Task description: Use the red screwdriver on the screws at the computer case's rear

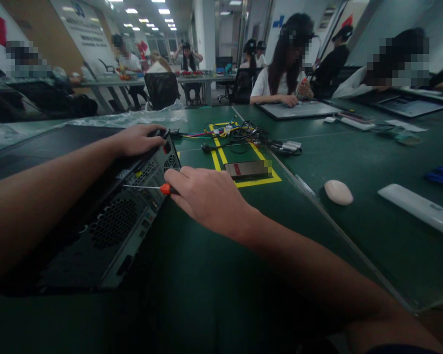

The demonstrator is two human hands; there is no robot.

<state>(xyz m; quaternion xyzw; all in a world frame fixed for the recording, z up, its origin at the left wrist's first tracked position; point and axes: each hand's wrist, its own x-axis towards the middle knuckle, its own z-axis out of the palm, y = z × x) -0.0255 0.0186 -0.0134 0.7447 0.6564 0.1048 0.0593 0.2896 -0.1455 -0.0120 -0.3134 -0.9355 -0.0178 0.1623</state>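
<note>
A black desktop computer case (40, 147) lies at the left with its metal back panel (114, 255) facing right. My left hand (142, 140) is over the far end of the case, its fingers and thumb closed on the edge beside the back panel. In my right hand (206, 199) is a screwdriver (165, 189) with an orange and black handle, mostly hidden by my fingers. Its thin shaft points left, and the tip is at the edge of the back panel. Any screw there is too small to make out.
Tangled cables (249, 132) and a dark phone-like box (245, 169) lie within yellow tape (260, 184) on the green table (280, 241). To the right are a pale mouse (338, 192) and a long white object (417, 206). Several people sit beyond, one at a flat panel (299, 109).
</note>
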